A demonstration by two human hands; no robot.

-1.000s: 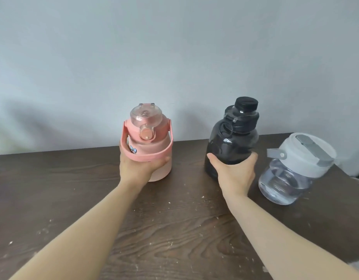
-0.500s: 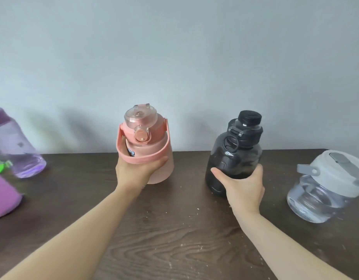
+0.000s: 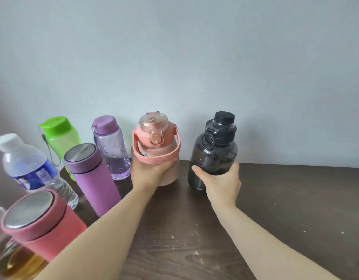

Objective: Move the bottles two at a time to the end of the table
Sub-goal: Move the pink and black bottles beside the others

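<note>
My left hand (image 3: pixel 149 171) grips a squat pink bottle (image 3: pixel 154 142) with a clear flip lid and a pink carry loop. My right hand (image 3: pixel 220 181) grips a smoky black bottle (image 3: pixel 214 150) with a black cap. Both bottles are upright, side by side over the dark wooden table (image 3: pixel 275 209) near the wall. Whether their bases touch the table I cannot tell. The pink bottle is close to a clear purple bottle (image 3: pixel 112 150) at the right end of a cluster on the left.
The left cluster holds a green bottle (image 3: pixel 59 136), a purple flask (image 3: pixel 92 178) with a steel lid, a water bottle (image 3: pixel 31 168) with a blue label, a pink-red flask (image 3: pixel 41 223) and a glass vessel (image 3: pixel 11 257) with amber liquid. A grey wall stands behind.
Both hands have carried the pink and black bottles leftward along the table. The cluster of bottles has come into view on the left, and the clear white-lidded bottle has dropped out on the right.
</note>
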